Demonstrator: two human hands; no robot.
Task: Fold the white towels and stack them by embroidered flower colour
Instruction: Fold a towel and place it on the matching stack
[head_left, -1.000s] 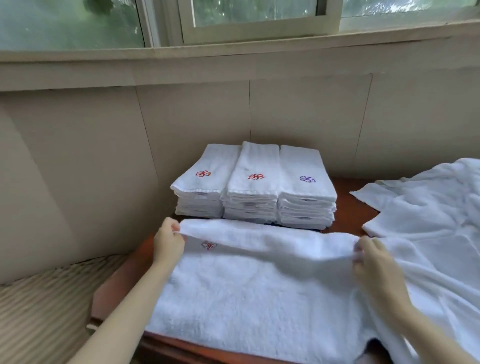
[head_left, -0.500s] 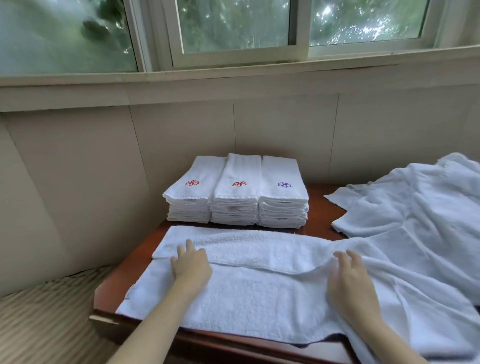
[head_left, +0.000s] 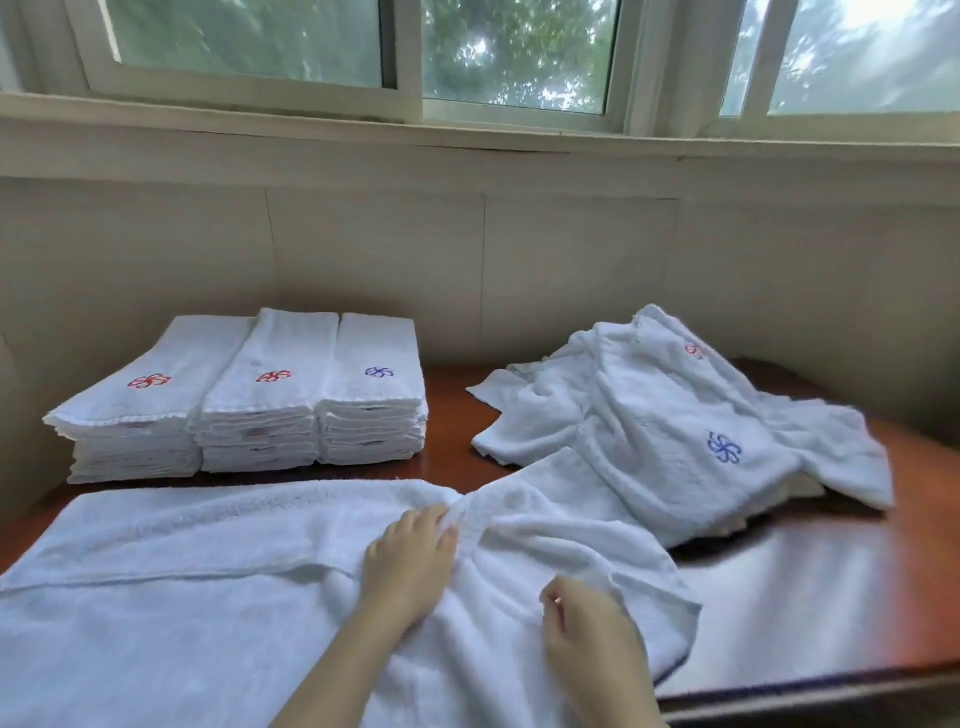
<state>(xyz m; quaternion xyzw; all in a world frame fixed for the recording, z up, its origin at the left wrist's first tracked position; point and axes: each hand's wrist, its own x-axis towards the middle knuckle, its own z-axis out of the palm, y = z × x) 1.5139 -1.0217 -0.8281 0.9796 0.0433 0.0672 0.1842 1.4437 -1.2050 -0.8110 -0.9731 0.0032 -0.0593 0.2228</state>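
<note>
Towel: the white terry towel (head_left: 208, 597) lies half folded on the red-brown wooden table (head_left: 805, 597), in front of three stacks of folded white towels (head_left: 249, 410).
Left hand (head_left: 410, 561): pinches a bunched fold of this towel.
Right hand (head_left: 587, 634): fingers curled at the towel's edge; if they hold it, I cannot tell.

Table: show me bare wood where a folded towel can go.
Bare: the front-right table corner, beside the spread towel, in front of the loose pile; a narrow strip between the folded stacks and that pile. Left is crowded.
</note>
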